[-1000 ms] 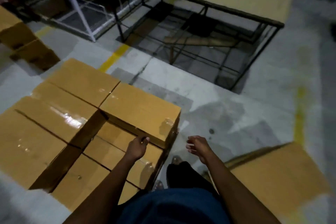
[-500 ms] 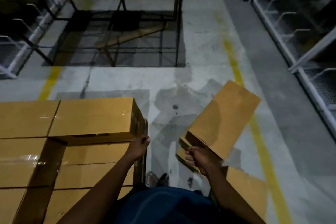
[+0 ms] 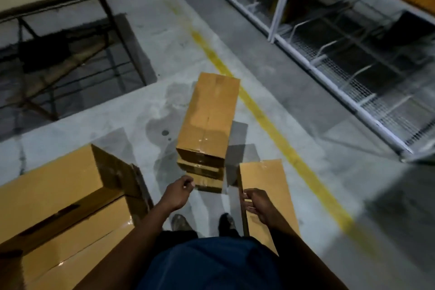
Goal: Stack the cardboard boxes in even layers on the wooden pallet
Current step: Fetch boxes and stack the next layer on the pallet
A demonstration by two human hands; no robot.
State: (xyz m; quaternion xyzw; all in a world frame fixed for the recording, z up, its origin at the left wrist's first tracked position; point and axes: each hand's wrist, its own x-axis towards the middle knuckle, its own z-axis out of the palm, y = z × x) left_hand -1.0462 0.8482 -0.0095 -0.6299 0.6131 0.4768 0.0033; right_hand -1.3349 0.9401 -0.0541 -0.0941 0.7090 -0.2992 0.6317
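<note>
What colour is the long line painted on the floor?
Yellow. The line runs across the grey floor past the stacked boxes, seen in the head view.

Pallet stack (image 3: 54, 198) cut off left/btm.

View swings right: left hand (image 3: 179, 193) is off the stacked boxes (image 3: 54, 198), now hanging free w/ fingers loosely curled; box pile (image 3: 208, 122) sits dead ahead, right hand (image 3: 257, 203) near it.
</note>
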